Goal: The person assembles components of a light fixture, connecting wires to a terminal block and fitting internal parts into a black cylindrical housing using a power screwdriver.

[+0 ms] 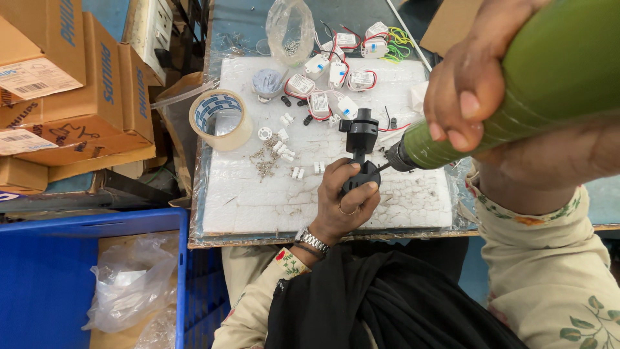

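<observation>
A black plastic fitting (359, 152) is gripped upright over the white foam board (258, 200) by the left hand (345, 200), its fingers curled tightly around the lower end and the wrist bent upward from below. A green electric screwdriver (516, 97) is held by the right hand (468, 84), fingers wrapped closed around its barrel, its tip pressed against the fitting's side.

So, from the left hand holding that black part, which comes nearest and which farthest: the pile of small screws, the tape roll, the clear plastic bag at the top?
Measured from the left hand, in the head view:
1. Pile of small screws, just to its left on the white foam board.
2. Tape roll, further left at the board's edge.
3. Clear plastic bag, at the far end of the table.
</observation>
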